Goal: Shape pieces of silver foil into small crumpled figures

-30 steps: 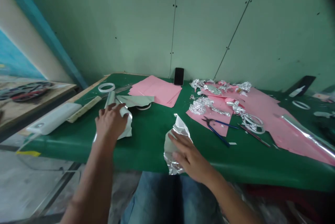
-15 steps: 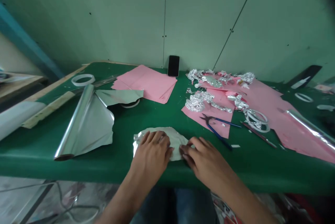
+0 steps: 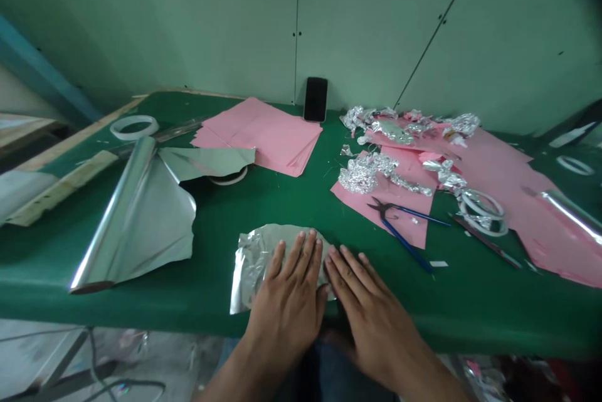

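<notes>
A torn piece of aluminium foil (image 3: 251, 258) lies on the green table near its front edge, wrinkled and shiny at its left end. Flat on top of it rests my left hand (image 3: 294, 283), fingers stretched out and pointing away from me. My right hand (image 3: 364, 289) is also spread flat, its fingertips at the foil's right edge. The hands cover much of the foil's middle and near side.
To the left lies a foil roll (image 3: 113, 214) with a torn sheet unrolled. Behind are pink paper sheets (image 3: 258, 132) and an upright phone (image 3: 315, 100). On the right are crumpled foil (image 3: 362, 173), blue-handled pliers (image 3: 399, 229), tape rings (image 3: 482, 211) and another foil roll (image 3: 576, 217).
My fingers, curled on the foil before, are now stretched flat. The foil's left end is more uncovered and reaches nearer the table edge. The camera view has tilted down slightly.
</notes>
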{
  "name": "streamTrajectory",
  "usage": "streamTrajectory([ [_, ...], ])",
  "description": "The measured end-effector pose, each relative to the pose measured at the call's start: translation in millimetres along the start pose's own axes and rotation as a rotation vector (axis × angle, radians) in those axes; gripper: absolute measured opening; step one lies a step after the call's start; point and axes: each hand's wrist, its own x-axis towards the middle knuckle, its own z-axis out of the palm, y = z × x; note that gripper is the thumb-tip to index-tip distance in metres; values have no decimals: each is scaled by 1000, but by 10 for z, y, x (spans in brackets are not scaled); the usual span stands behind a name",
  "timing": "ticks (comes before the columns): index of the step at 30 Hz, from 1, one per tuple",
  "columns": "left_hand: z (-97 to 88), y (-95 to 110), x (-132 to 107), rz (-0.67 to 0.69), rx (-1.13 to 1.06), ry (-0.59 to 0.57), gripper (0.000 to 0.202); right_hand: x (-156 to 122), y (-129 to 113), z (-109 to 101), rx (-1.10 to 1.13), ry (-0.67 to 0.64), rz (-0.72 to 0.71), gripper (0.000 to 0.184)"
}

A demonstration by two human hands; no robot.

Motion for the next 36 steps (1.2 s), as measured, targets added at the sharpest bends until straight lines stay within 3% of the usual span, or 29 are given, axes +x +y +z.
streamTrajectory([
  [15,-77,-103,55,78,-23,-144,59,-18,76,10,80,-24,-19,75],
  [17,-75,-99,56,74,-40,-145,60,-26,94,0,134,65,80,65],
  [20,-64,-57,63,45,-51,-128,59,20,73,-22,130,212,389,47],
  [24,-44,61,71,-25,-32,-81,55,215,-39,-72,55,163,630,37],
  [28,-23,142,60,-61,-25,-48,53,427,-91,-133,56,68,738,26],
  [36,3,129,54,-67,-22,-17,52,595,-80,-207,14,-10,732,30],
])
